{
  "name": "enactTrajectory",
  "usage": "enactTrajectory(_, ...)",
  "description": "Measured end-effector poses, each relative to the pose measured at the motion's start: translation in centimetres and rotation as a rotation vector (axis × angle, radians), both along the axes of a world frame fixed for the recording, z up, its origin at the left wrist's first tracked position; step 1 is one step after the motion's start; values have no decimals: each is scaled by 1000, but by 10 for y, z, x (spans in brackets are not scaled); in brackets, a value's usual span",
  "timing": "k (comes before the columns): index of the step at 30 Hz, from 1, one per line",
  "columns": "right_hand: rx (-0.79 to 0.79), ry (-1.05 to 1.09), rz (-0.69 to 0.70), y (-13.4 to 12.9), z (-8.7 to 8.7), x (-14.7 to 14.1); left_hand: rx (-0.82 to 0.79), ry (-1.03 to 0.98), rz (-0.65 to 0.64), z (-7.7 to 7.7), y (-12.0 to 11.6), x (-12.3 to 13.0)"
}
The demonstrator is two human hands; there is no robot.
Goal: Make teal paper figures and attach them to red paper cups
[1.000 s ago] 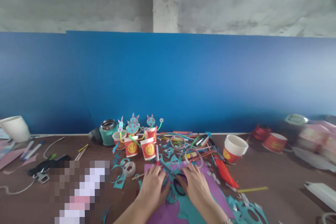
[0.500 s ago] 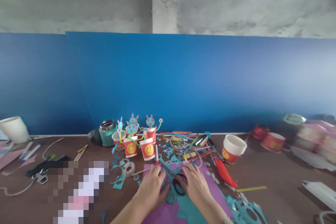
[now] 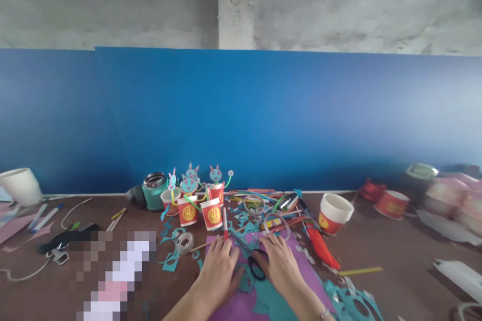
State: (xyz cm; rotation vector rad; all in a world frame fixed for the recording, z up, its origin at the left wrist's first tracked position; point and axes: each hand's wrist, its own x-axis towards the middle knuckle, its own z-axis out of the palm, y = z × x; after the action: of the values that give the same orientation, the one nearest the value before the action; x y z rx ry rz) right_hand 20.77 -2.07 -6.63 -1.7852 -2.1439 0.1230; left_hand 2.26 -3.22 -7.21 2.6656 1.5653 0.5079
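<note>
Scissors [image 3: 244,247]: metal blades, black plastic loops, lying between the two hands, blades angled toward the table's far edge.
Left hand [image 3: 221,263]: palm down on the purple sheet [image 3: 235,306], pretty wide, thumb out beside the round teal cutout [image 3: 246,282].
Right hand [image 3: 280,256]: also palm down and wide, thumb right by the black loops, can't tell if it's touching.
Paper: flat purple sheet with a teal sheet [image 3: 276,301] over part of it; holey teal scraps [image 3: 356,301] off its right side.
Rabbit cups [image 3: 213,214]: red-and-white tapered cups with flat teal faces and bendy arms, near the far edge, tape roll [image 3: 185,243] in front.
Stacked cups [image 3: 336,208]: white rims, right of the craft clutter.
Table [image 3: 376,246]: brown, kinda dull.
Room: smooth blue panel [image 3: 263,120] behind, rough grey concrete wall [image 3: 339,5] above.
</note>
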Motion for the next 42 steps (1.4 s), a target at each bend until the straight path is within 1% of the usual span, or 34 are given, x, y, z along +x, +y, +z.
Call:
enactTrajectory(3, 25, -8, -27, 4, -8, 1, -9, -36, 47, -6, 0, 2)
enactTrajectory(7, 45, 2, -22, 7, -11, 2, -14, -34, 60, -4, 0, 1)
enactTrajectory(11, 59, 27, -12, 4, -9, 2, -28, -6, 44, 0, 2, 0)
enactTrajectory(16, 70, 34, 29, 1, -5, 1, -16, -15, 49, -4, 4, 1)
enactTrajectory(20, 81, 19, 29, -2, 0, -3, -28, -42, 64, -5, 4, 2)
enactTrajectory(22, 63, 8, 29, -5, 2, -6, -37, -58, 53, -4, 5, 2)
enactTrajectory(25, -22, -17, 45, -9, 4, -9, -38, -82, 54, -3, 5, 0)
enactTrajectory(27, -60, -40, 55, -10, 3, -9, -36, -82, 83, -2, 6, -2)
enactTrajectory(31, -78, -48, 41, -8, 0, -7, -60, -55, 149, -2, 7, -4)
enactTrajectory(34, -55, 9, 23, -5, -1, -5, -129, -62, 190, -3, 9, -4)
enactTrajectory(37, 9, 153, 25, -2, -4, -5, -203, -60, 219, -6, 11, -3)
enactTrajectory(40, 113, 316, 41, 3, -10, -4, -220, -59, 223, -9, 13, -4)
enactTrajectory(42, 179, 378, 46, 7, -15, -3, -210, -71, 218, -9, 13, -4)
